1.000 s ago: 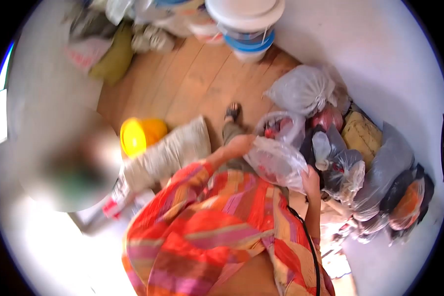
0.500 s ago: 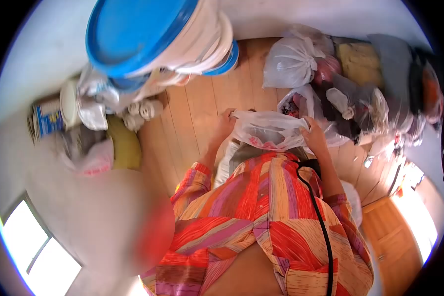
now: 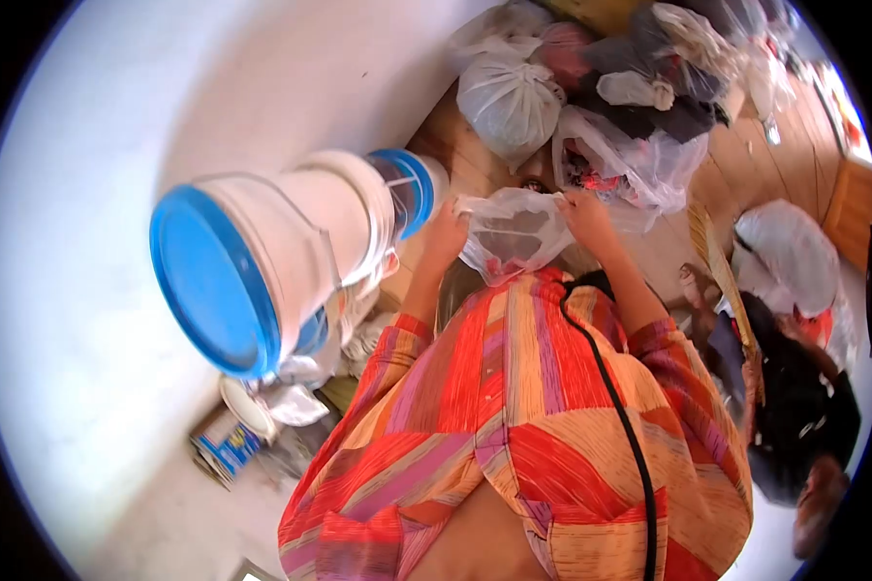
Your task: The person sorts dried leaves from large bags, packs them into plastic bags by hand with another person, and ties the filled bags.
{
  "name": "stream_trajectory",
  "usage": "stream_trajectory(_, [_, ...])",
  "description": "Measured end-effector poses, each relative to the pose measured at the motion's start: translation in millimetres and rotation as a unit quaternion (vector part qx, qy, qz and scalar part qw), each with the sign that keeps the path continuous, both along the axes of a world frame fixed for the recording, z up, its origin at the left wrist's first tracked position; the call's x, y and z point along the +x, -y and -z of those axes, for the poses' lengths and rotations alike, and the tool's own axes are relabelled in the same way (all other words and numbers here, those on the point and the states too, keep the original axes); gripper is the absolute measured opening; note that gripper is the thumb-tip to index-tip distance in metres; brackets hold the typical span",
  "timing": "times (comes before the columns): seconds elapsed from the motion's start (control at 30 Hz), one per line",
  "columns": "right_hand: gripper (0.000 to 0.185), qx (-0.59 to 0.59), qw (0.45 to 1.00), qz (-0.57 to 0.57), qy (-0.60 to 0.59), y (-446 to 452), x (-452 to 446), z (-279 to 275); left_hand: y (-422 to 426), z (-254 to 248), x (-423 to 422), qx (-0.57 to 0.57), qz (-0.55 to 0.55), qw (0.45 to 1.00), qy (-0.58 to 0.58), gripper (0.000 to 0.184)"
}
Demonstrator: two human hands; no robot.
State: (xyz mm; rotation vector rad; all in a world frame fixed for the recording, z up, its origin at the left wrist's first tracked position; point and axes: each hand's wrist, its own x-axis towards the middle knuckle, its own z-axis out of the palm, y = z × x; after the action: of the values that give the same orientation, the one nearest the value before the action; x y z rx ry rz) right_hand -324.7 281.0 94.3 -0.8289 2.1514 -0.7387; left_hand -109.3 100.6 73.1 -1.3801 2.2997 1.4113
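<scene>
A translucent white plastic bag (image 3: 513,235) with some pink print or contents hangs between my hands, its mouth stretched open in front of my body. My left hand (image 3: 446,235) grips the left side of its rim with closed fingers. On the right side of the same rim, my right hand (image 3: 585,221) pinches the plastic. Just beyond my right hand lies another translucent bag (image 3: 639,165) with red and dark things inside. What is in the bag I hold cannot be made out.
Blue-lidded white buckets (image 3: 291,232) are stacked at left by the wall. Several tied bags (image 3: 509,97) lie on the wooden floor (image 3: 775,155) ahead. At right is a person in dark clothing (image 3: 794,407), near a long yellowish strip (image 3: 722,276) and a filled clear bag (image 3: 790,257).
My view has turned right, and a person in dark clothing now shows at the right. Both hands keep their hold on the bag, closer together than before.
</scene>
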Motion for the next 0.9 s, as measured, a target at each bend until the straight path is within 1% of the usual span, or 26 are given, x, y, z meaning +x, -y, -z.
stream_trajectory(0.07, [0.030,0.008,0.997,0.076,0.002,-18,8,22,15,19,-16,-0.006,0.064,0.998,0.010,0.049])
stream_trajectory(0.13, [0.029,0.050,0.979,0.195,0.043,-42,31,41,23,32,-31,0.028,0.155,0.988,0.005,0.048])
stream_trajectory(0.17, [0.029,0.054,0.973,0.221,0.041,-54,46,54,24,52,-36,-0.010,0.189,0.981,-0.040,0.041])
stream_trajectory(0.2, [0.030,0.039,0.960,0.275,0.030,-67,59,71,26,70,-46,-0.003,0.209,0.977,-0.047,0.041])
stream_trajectory(0.23, [0.031,0.026,0.946,0.321,0.020,-82,67,84,26,87,-54,0.015,0.251,0.967,-0.047,0.040])
stream_trajectory(0.27, [0.031,0.034,0.944,0.328,0.027,-101,79,98,20,101,-53,0.033,0.288,0.956,-0.039,0.038])
stream_trajectory(0.3, [0.032,0.007,0.924,0.379,0.053,-111,95,112,18,113,-56,0.027,0.338,0.939,-0.050,0.036])
stream_trajectory(0.33, [0.034,-0.024,0.898,0.433,0.076,-119,111,131,13,119,-52,0.026,0.350,0.935,-0.044,0.036])
stream_trajectory(0.37, [0.035,-0.032,0.882,0.460,0.100,-131,123,152,6,123,-57,0.027,0.375,0.927,-0.008,0.035])
stream_trajectory(0.4, [0.035,-0.036,0.876,0.470,0.101,-134,131,160,1,131,-61,0.027,0.398,0.917,0.026,0.034])
stream_trajectory(0.43, [0.035,-0.048,0.844,0.516,0.137,-140,138,168,-3,150,-60,0.026,0.407,0.913,0.027,0.034])
stream_trajectory(0.47, [0.034,-0.061,0.810,0.558,0.172,-146,145,179,-7,173,-55,0.056,0.421,0.905,0.028,0.033])
stream_trajectory(0.5, [0.034,-0.065,0.805,0.565,0.171,-154,151,199,-12,196,-53,0.085,0.436,0.896,0.027,0.032])
stream_trajectory(0.53, [0.033,-0.067,0.796,0.578,0.164,-164,158,222,-21,219,-52,0.082,0.442,0.893,0.029,0.032])
stream_trajectory(0.57, [0.033,-0.068,0.789,0.589,0.161,-177,166,245,-31,241,-48,0.067,0.476,0.875,0.060,0.033])
stream_trajectory(0.6, [0.033,-0.072,0.786,0.592,0.164,-182,169,253,-41,262,-46,0.050,0.508,0.855,0.090,0.034])
stream_trajectory(0.63, [0.032,-0.080,0.780,0.598,0.169,-178,171,253,-51,281,-43,0.045,0.511,0.853,0.095,0.034])
stream_trajectory(0.67, [0.032,-0.089,0.773,0.603,0.175,-181,173,263,-61,295,-44,0.040,0.557,0.825,0.086,0.038])
stream_trajectory(0.7, [0.032,-0.095,0.765,0.611,0.182,-186,180,290,-66,311,-42,0.036,0.608,0.789,0.079,0.043])
stream_trajectory(0.73, [0.032,-0.115,0.760,0.602,0.214,-193,188,323,-75,327,-41,0.033,0.620,0.779,0.088,0.043])
stream_trajectory(0.77, [0.032,-0.135,0.755,0.594,0.243,-198,198,354,-86,345,-42,-0.002,0.661,0.742,0.112,0.045])
stream_trajectory(0.8, [0.032,-0.137,0.747,0.604,0.243,-202,205,378,-99,358,-49,-0.037,0.696,0.705,0.130,0.047])
stream_trajectory(0.83, [0.031,-0.149,0.726,0.616,0.266,-206,209,400,-111,370,-56,-0.026,0.708,0.682,0.182,0.052])
stream_trajectory(0.87, [0.030,-0.163,0.708,0.622,0.291,-212,212,422,-120,384,-61,-0.030,0.709,0.681,0.183,0.052])
stream_trajectory(0.9, [0.030,-0.168,0.709,0.621,0.289,-212,216,441,-122,400,-67,-0.016,0.729,0.664,0.169,0.052])
